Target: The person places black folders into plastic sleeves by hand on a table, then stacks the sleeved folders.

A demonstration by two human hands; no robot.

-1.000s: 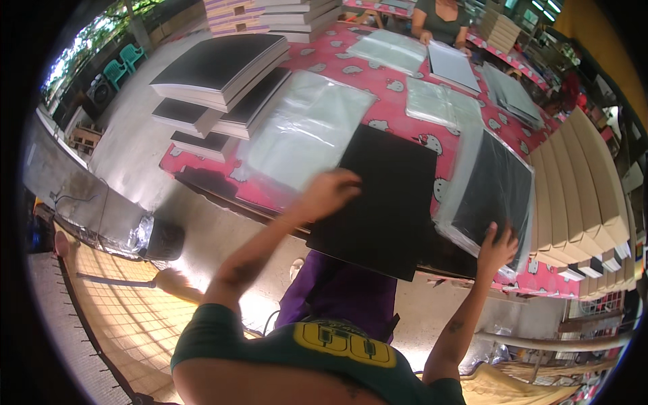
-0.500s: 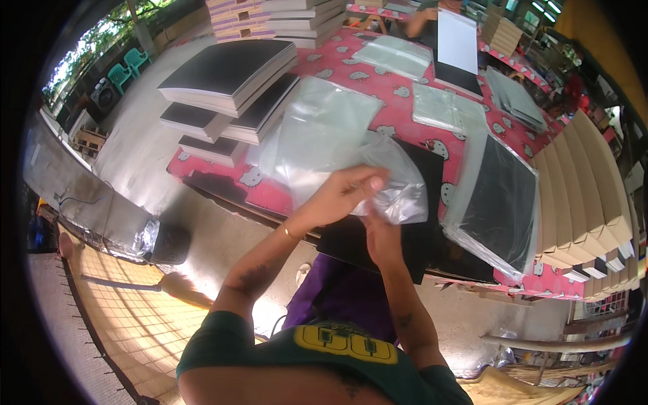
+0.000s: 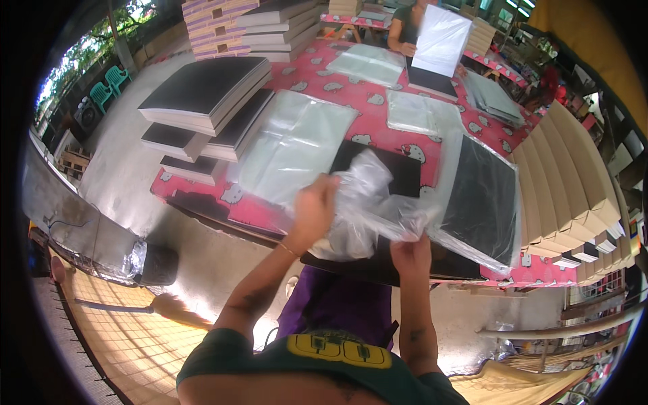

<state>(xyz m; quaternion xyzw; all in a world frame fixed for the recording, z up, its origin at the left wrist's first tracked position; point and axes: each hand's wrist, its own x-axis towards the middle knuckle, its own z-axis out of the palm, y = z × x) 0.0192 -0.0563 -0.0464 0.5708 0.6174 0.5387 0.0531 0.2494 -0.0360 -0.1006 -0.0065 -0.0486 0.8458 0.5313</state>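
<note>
A crumpled clear plastic bag (image 3: 358,202) is stretched between my two hands above the table's near edge. My left hand (image 3: 315,210) pinches its left side, and my right hand (image 3: 410,253) grips its lower right corner. Beneath the bag lies a black flat pad or book (image 3: 405,172), partly covered by the plastic. Left of it is a pile of flat clear bags (image 3: 297,145). To the right rests a black book wrapped in clear plastic (image 3: 480,199), close to my right hand but apart from it.
Black-covered books (image 3: 202,88) stand stacked at the left on the pink patterned table (image 3: 300,71). Brown boxes (image 3: 567,179) line the right side. More plastic bags (image 3: 422,113) lie farther back. Across the table a person (image 3: 405,30) holds a white sheet (image 3: 442,40) over a black book.
My hands have moved apart, drawing the bag out between them, with the right hand shifting right. The bag has come off the pile. Across the table, the person's white sheet has tilted.
</note>
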